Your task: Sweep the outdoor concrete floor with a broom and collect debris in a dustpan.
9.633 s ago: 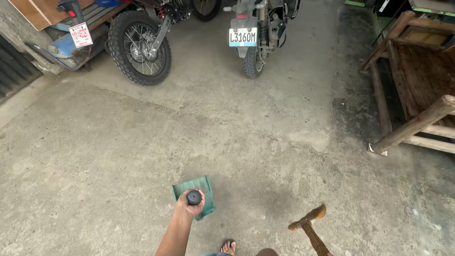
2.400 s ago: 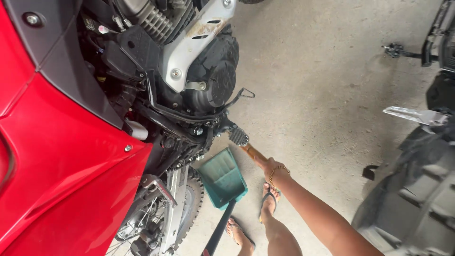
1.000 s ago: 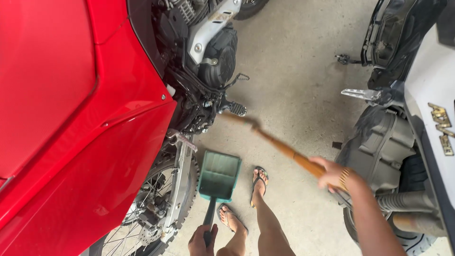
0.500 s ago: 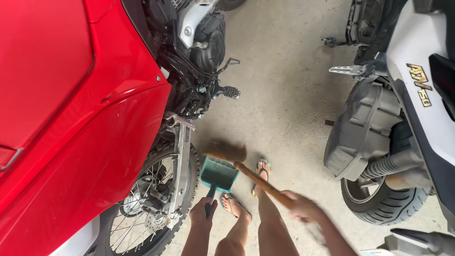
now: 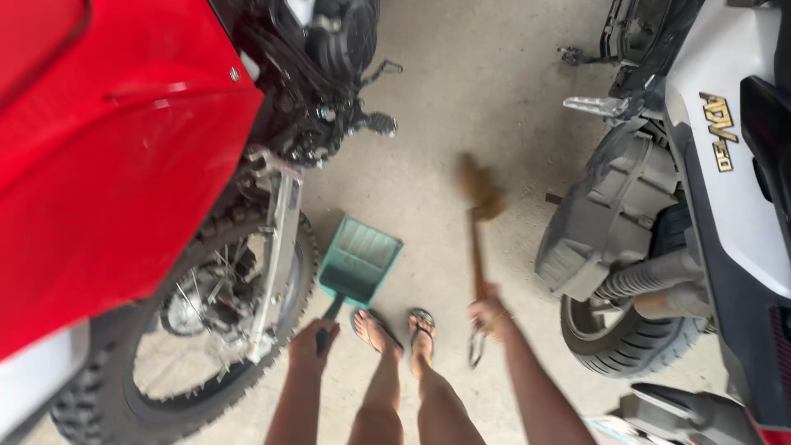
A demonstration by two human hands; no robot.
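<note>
My left hand (image 5: 311,344) grips the dark handle of a green dustpan (image 5: 359,260), whose pan rests on the concrete floor just ahead of my sandalled feet (image 5: 394,327). My right hand (image 5: 488,314) holds a short broom (image 5: 478,210) by its wooden handle. The brown bristle head is blurred and points away from me, to the right of the dustpan and apart from it.
A red motorcycle (image 5: 124,156) with its spoked rear wheel (image 5: 198,321) stands close on the left. A white and black scooter (image 5: 709,189) with a fat tyre (image 5: 626,342) stands on the right. I stand on the strip of concrete floor (image 5: 461,99) between them.
The broom head has swung from the dustpan's mouth out to the right and forward. The view has shifted back, so the dustpan and feet sit higher in the frame.
</note>
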